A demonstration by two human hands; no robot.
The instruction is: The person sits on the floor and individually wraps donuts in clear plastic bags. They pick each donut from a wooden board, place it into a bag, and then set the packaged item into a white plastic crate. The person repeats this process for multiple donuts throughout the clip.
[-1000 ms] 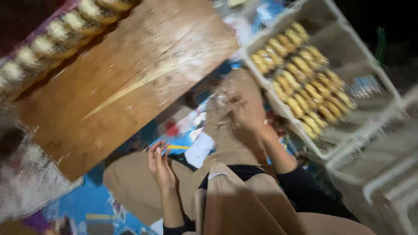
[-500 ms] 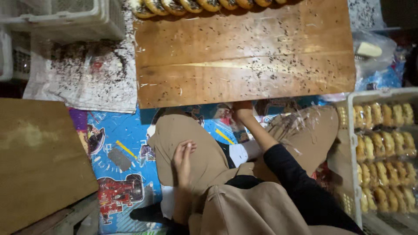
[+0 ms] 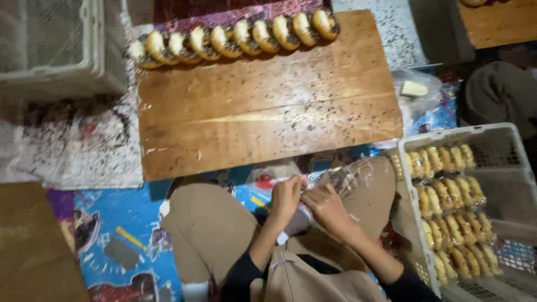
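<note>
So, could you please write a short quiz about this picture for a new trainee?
1. True or false: the row of sprinkled pastries lies along the far edge of the wooden board.
2. What do the left hand and the right hand both touch? A) a clear plastic bag B) a knife C) a bowl
3. Fill in: the white crate on the person's right holds rows of wrapped ____.

Key:
1. True.
2. A; the hands meet at the bag over the lap.
3. Pastries.
</note>
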